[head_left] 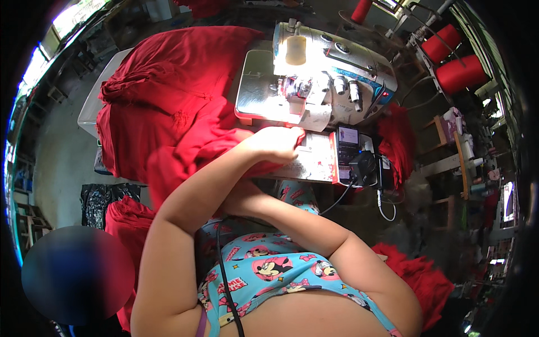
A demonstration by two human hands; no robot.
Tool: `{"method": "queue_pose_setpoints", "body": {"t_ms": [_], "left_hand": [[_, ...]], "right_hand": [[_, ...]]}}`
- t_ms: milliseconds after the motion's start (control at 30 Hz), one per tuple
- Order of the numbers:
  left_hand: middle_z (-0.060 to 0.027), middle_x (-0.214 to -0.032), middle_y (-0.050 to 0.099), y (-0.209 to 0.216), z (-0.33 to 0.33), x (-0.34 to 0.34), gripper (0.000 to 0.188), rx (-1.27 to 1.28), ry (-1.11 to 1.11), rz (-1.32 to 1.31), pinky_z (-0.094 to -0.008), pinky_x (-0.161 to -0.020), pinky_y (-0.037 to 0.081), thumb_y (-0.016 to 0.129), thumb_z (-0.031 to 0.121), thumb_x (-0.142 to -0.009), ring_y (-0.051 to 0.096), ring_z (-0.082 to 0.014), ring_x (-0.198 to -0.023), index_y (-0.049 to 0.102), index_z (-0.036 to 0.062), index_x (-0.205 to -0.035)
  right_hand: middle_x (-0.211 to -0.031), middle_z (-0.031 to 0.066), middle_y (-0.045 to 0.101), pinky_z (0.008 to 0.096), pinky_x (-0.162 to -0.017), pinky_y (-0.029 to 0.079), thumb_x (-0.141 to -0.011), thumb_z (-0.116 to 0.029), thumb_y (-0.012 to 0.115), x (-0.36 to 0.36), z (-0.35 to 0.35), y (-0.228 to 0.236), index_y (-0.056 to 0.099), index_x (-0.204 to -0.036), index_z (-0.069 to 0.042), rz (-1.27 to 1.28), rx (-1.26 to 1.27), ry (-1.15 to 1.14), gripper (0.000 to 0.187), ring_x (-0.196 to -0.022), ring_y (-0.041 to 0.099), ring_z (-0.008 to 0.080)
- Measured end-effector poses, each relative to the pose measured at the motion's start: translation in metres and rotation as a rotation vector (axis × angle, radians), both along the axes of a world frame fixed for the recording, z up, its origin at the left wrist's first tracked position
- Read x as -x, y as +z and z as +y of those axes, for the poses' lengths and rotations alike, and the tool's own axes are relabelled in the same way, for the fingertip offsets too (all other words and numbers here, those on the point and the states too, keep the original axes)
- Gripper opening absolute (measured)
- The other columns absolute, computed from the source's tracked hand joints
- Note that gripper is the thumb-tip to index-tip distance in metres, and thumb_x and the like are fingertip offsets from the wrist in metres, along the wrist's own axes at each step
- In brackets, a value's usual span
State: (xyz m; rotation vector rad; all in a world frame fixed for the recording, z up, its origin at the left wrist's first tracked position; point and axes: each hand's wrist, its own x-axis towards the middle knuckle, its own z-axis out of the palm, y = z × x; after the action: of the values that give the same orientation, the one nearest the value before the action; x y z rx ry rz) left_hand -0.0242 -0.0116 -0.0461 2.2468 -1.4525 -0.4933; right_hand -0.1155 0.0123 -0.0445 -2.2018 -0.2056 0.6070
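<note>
My left hand is closed at the front of a lit sewing machine, a bit of red cloth showing at its fingertips. From there the red cloth spreads left in a large, rumpled heap over the table. My right hand reaches across under my left forearm, beside the hanging folds of that cloth. Its fingers are hidden behind the forearm and the folds. Under the machine's lamp, the needle area is partly washed out by glare.
Right of my left hand, a phone lies by a black plug adapter with cables. Red thread cones stand at the far right. More red cloth is piled at my right. A clear plastic bin and black plastic bag are left.
</note>
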Motion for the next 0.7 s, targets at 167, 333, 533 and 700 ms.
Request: {"method": "queue_pose_setpoints", "body": {"t_ms": [167, 333, 533, 700], "left_hand": [[-0.0148, -0.091, 0.064, 0.016, 0.005, -0.016, 0.038, 0.402, -0.022, 0.466, -0.0339, -0.081, 0.044, 0.049, 0.037, -0.093, 0.059, -0.0255, -0.085, 0.062, 0.0017, -0.099], [-0.0012, -0.098, 0.061, 0.03, 0.052, -0.025, 0.023, 0.682, 0.09, 0.967, -0.0228, -0.086, 0.044, 0.049, 0.017, -0.096, 0.055, -0.0067, -0.091, 0.059, 0.0014, -0.11], [0.0032, -0.091, 0.06, 0.039, 0.085, -0.038, 0.016, 0.691, 0.149, 1.029, -0.0197, -0.079, 0.044, 0.05, 0.015, -0.096, 0.053, -0.003, -0.084, 0.059, 0.0026, -0.099], [0.0069, -0.08, 0.057, 0.045, 0.107, -0.041, 0.018, 0.647, 0.271, 0.853, -0.0174, -0.071, 0.041, 0.053, 0.02, -0.095, 0.049, -0.0002, -0.075, 0.061, 0.0045, -0.09]], "right_hand": [[-0.094, 0.0165, 0.067, 0.0355, -0.076, 0.053, -0.084, -0.015, 0.062, 0.027, -0.048, -0.016, 0.064, -0.106, -0.004, -0.634, -0.204, 0.076, 0.024, -0.086, 0.065, 0.0316], [-0.08, 0.0091, 0.063, 0.0289, -0.065, 0.049, -0.086, -0.01, 0.063, 0.025, -0.12, 0.023, 0.061, -0.104, 0.0, -0.823, -0.108, -0.81, 0.02, -0.068, 0.06, 0.0183], [-0.085, 0.0058, 0.066, 0.025, -0.075, 0.049, -0.087, -0.014, 0.065, -0.003, -0.109, 0.022, 0.062, -0.101, 0.002, -0.648, -0.463, -0.546, 0.021, -0.078, 0.06, 0.0112], [-0.085, 0.0027, 0.066, 0.0221, -0.072, 0.048, -0.088, -0.01, 0.063, -0.011, -0.106, 0.023, 0.064, -0.096, 0.001, -0.328, -0.893, -0.526, 0.013, -0.075, 0.059, 0.0073]]}}
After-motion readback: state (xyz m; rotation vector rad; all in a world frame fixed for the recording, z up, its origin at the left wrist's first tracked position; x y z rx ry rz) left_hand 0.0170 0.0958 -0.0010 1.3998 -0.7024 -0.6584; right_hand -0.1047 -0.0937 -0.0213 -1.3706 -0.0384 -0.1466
